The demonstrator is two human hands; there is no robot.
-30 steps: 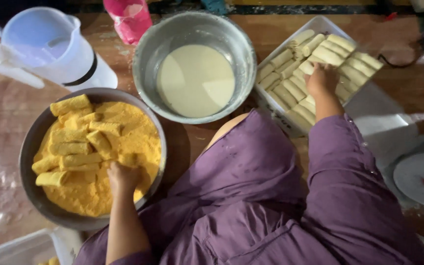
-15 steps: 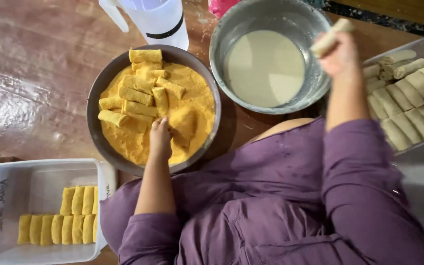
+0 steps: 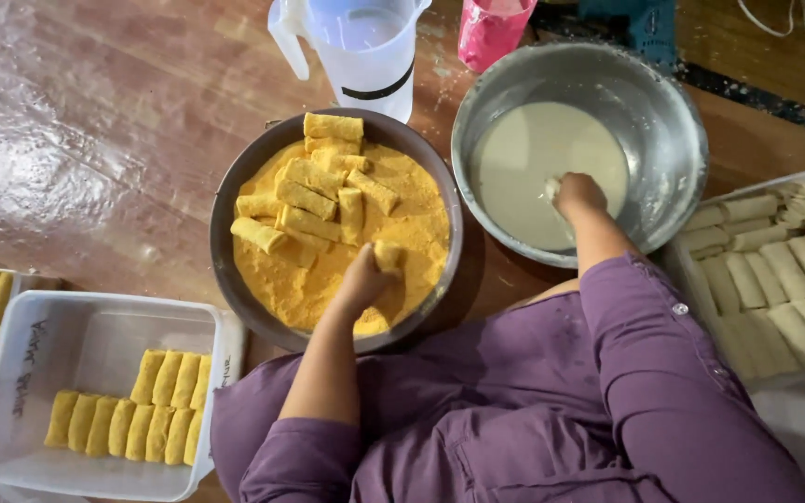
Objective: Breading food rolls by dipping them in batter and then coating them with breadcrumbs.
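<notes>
Over the round metal bowl of yellow crumbs (image 3: 235,270), left hand (image 3: 365,279) pinches a crumbed roll (image 3: 388,255); right hand (image 3: 578,194) clasps a roll in the pale batter (image 3: 524,168) (likely slippery), which could drip.

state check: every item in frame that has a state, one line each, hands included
left hand: closed on a crumb-coated roll in the crumb bowl
right hand: fingers dipped in batter, grip hidden
batter bowl: part-filled with pale batter
crumb bowl: full of yellow crumbs, coated rolls lying on top
clear container: open, one row of coated rolls
tray: rows of uncoated rolls
jug: upright, open
</notes>
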